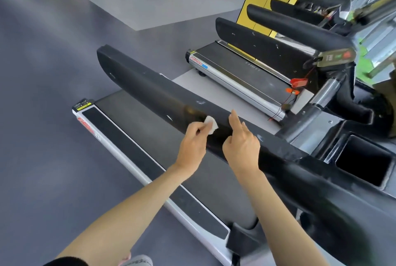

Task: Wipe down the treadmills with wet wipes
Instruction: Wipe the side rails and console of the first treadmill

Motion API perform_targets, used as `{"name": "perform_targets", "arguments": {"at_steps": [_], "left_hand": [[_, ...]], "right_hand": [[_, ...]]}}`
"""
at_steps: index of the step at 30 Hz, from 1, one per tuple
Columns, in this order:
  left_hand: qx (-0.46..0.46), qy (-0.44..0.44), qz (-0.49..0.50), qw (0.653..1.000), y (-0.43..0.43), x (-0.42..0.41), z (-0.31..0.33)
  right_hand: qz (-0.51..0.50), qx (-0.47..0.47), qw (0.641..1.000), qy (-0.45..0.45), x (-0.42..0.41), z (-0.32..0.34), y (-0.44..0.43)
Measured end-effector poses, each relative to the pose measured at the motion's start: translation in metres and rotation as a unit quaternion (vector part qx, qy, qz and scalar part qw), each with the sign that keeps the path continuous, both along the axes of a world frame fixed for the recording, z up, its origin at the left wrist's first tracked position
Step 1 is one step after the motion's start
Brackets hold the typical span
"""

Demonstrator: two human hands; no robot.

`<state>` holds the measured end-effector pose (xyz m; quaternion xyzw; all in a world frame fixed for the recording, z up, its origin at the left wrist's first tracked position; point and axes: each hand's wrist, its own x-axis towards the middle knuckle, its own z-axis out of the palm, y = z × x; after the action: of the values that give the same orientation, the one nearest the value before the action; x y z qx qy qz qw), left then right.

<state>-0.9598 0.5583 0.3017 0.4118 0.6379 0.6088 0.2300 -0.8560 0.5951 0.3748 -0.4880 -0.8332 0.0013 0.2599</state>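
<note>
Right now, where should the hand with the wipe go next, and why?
Probably slide the left hand and its white wipe along the black handrail toward the far end. The wipe sits mid-rail, and pale marks show farther along.

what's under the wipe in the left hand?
The wet wipe, pinched by the left hand, lies against the black handrail. The rail patch beneath it is covered, so its state cannot be seen.

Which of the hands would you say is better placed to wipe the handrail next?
Left: the left hand pinches the wipe against the handrail; the right hand holds nothing.
</note>
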Motion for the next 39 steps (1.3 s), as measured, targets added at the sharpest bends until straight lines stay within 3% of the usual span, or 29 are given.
{"name": "perform_targets", "arguments": {"at_steps": [2, 4, 7, 9, 11, 13, 15, 18, 20, 23, 25, 31, 34, 37, 39], "left_hand": [[0.038, -0.002, 0.112, 0.993, 0.007, -0.023, 0.000], [0.042, -0.020, 0.160, 0.986, 0.012, -0.027, 0.003], [0.005, -0.188, 0.010, 0.982, 0.002, 0.006, 0.023], [-0.055, -0.108, -0.127, 0.984, -0.011, 0.014, 0.031], [-0.070, -0.056, -0.172, 0.981, -0.012, -0.006, 0.031], [-0.051, -0.056, -0.121, 0.990, -0.005, -0.038, 0.028], [-0.006, -0.015, 0.002, 1.000, 0.004, -0.065, 0.020], [0.048, -0.085, 0.151, 0.984, 0.013, -0.067, 0.018], [0.048, -0.100, 0.105, 0.988, 0.011, -0.049, 0.023], [-0.011, -0.075, -0.064, 0.995, -0.002, -0.032, 0.029], [-0.041, -0.073, -0.098, 0.992, -0.004, -0.047, 0.031], [0.033, -0.126, 0.147, 0.980, 0.007, -0.105, 0.023], [0.023, -0.203, 0.066, 0.977, 0.001, -0.077, 0.030], [-0.026, -0.121, -0.077, 0.989, -0.006, -0.070, 0.023], [0.003, -0.101, -0.046, 0.994, -0.001, -0.091, 0.013]], "right_hand": [[-0.005, -0.016, 1.000, 0.000, -0.001, 0.002, -0.002], [-0.002, -0.018, 1.000, 0.007, 0.000, 0.001, -0.001], [0.012, 0.022, 0.999, 0.024, -0.001, 0.001, -0.001], [0.014, 0.042, 0.998, 0.034, -0.004, 0.000, -0.005], [0.002, 0.062, 0.998, 0.028, -0.007, -0.002, -0.007], [-0.009, 0.032, 0.999, 0.016, -0.010, 0.000, -0.009], [-0.021, -0.001, 1.000, 0.003, -0.011, 0.001, -0.011], [-0.026, -0.005, 1.000, 0.001, -0.013, 0.002, -0.015], [-0.022, 0.003, 1.000, 0.005, -0.014, 0.001, -0.017], [-0.022, 0.001, 1.000, -0.004, -0.014, -0.001, -0.018], [-0.021, 0.013, 1.000, -0.019, -0.016, -0.005, -0.017], [-0.001, 0.005, 0.999, -0.054, -0.034, -0.015, -0.026], [0.034, 0.019, 0.996, -0.077, -0.052, -0.018, -0.026], [0.031, 0.009, 0.996, -0.083, -0.063, -0.017, -0.021], [0.026, 0.002, 0.996, -0.085, -0.063, -0.018, -0.017]]}}
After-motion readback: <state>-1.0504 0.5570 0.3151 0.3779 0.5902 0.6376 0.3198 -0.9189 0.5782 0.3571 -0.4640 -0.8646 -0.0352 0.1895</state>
